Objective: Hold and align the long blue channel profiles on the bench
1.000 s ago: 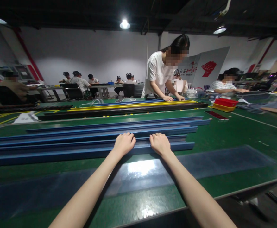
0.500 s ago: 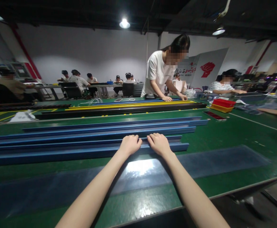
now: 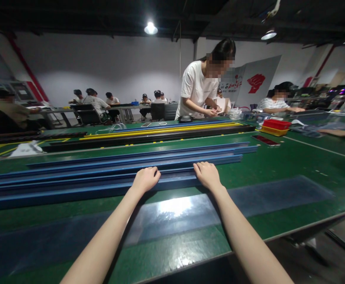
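Nearest to me of several long blue channel strips, a blue channel strip (image 3: 176, 182) lies on the green table. My left hand (image 3: 146, 178) is closed over it, fingers curled on its far side. At its right end, my right hand (image 3: 207, 174) is closed around the strip, hiding the tip. Behind it lie more blue channel strips (image 3: 172, 161), roughly parallel. Between my forearms and beyond them, a long clear plastic film (image 3: 267, 197) lies flat near the table's front edge.
The green table (image 3: 302, 157) also bears black and yellow strips (image 3: 160, 133), a phone (image 3: 266, 141), red and yellow bins (image 3: 275, 127) and a white sheet (image 3: 26, 149). Across it stands a co-worker (image 3: 197, 88) in a white shirt. Other people sit farther back.
The nearest strip has slid left, with my left hand moving left too. My right hand has shifted right to its end. The co-worker's hands have lifted from the strips and come together.
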Demonstrator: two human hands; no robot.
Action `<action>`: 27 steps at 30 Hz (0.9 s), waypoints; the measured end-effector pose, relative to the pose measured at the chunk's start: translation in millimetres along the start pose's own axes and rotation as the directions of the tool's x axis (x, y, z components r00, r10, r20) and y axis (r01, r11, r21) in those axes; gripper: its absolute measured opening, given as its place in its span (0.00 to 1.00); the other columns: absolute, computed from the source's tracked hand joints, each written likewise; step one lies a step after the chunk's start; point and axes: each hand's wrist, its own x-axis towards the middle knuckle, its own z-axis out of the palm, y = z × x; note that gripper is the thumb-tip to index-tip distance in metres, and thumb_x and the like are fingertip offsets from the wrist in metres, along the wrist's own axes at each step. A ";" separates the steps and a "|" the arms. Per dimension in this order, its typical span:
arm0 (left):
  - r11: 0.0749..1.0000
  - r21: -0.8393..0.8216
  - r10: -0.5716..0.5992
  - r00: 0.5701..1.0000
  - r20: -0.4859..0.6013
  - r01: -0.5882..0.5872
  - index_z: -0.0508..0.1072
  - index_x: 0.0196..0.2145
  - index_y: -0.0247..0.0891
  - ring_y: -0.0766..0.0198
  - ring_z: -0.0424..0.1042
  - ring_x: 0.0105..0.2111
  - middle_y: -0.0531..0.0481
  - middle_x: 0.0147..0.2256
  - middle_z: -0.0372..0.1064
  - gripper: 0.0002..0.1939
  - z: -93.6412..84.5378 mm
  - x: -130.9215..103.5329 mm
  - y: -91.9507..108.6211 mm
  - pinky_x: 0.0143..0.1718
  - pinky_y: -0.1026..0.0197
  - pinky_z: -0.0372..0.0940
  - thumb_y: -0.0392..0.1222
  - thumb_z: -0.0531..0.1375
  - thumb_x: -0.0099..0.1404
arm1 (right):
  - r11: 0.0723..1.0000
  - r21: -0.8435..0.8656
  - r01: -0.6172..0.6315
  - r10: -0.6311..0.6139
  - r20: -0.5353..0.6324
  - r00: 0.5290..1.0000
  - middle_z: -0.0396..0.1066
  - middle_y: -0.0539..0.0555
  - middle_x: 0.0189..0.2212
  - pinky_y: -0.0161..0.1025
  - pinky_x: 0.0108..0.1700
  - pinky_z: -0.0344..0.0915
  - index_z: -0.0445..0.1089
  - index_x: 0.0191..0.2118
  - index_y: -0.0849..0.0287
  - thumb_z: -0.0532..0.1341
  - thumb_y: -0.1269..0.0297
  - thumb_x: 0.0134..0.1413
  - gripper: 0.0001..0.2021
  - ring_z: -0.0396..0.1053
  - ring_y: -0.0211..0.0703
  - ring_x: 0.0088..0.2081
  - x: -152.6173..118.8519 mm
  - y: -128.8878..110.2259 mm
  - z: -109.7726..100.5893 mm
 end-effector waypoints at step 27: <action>0.999 0.009 0.043 0.994 -0.099 -0.042 0.71 0.38 0.35 0.58 0.69 0.38 0.44 0.36 0.71 0.18 7.4 -10.9 3.0 0.39 0.59 0.59 0.39 0.42 0.66 | 0.999 -0.008 0.032 -0.031 0.109 0.994 0.72 0.54 0.35 0.37 0.40 0.51 0.69 0.35 0.57 0.43 0.61 0.60 0.17 0.66 0.41 0.40 2.7 4.7 -2.6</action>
